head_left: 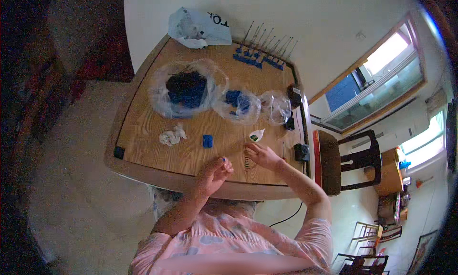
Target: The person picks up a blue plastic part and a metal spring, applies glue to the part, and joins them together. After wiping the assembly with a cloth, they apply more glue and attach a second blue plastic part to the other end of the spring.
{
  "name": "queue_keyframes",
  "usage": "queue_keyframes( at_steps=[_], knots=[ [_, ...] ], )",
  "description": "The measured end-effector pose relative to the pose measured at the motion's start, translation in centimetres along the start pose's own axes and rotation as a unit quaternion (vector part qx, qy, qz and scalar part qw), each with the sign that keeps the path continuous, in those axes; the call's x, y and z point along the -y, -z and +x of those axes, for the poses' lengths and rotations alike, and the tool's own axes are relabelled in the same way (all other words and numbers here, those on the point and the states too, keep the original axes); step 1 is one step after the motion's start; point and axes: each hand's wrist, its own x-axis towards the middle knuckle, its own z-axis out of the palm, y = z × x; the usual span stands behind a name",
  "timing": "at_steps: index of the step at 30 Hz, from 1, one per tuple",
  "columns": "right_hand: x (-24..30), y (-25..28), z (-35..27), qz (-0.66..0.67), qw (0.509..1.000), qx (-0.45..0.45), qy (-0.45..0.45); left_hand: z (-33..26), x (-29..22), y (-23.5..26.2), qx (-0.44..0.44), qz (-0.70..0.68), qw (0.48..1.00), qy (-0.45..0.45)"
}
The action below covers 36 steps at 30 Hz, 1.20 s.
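My left hand [216, 174] is raised over the table's near edge, fingers curled in. A small blue piece [223, 159] shows at its fingertips. Farther right, my right hand [263, 156] reaches down to the tabletop with its fingers pressed together. Its fingertips are at the far end of a short row of small dark and light pieces [246, 163]; what they pinch, if anything, is too small to make out. Just beyond them lies a small white packet [256, 135] with something green in its opening. A blue block-like part [207, 141] rests between the hands, farther back.
Clear plastic bags hold dark and blue parts [187, 91], blue pieces [237, 101] and pale contents [275, 107]. Crumpled tissue [172, 134] lies left. Blue holders with upright thin rods [260, 59] and a white bag [198, 29] stand behind. A black adapter [301, 152] sits right.
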Motion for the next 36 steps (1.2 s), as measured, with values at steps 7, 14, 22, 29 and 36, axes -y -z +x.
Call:
queue_keyframes(
  at_steps=[7,14,22,29,36],
  knots=[
    [11.7,5.6,-4.9,0.243,0.861,-0.37,-0.25,3.9,3.7,-0.7,-0.026,-0.044,0.997,0.056],
    [15.5,8.5,-6.8,0.027,0.888,-0.432,-0.153,5.3,8.3,-1.8,-0.066,0.016,0.993,0.094],
    [14.5,8.5,-6.3,-0.006,0.906,-0.392,-0.162,5.2,9.2,-1.5,-0.066,0.037,0.993,0.095],
    [14.3,8.6,-6.1,-0.001,0.911,-0.383,-0.153,5.1,8.5,-2.2,-0.071,0.021,0.993,0.093],
    [14.4,8.6,-5.7,0.003,0.912,-0.38,-0.155,5.0,8.5,-1.9,-0.069,0.009,0.994,0.083]
  ],
)
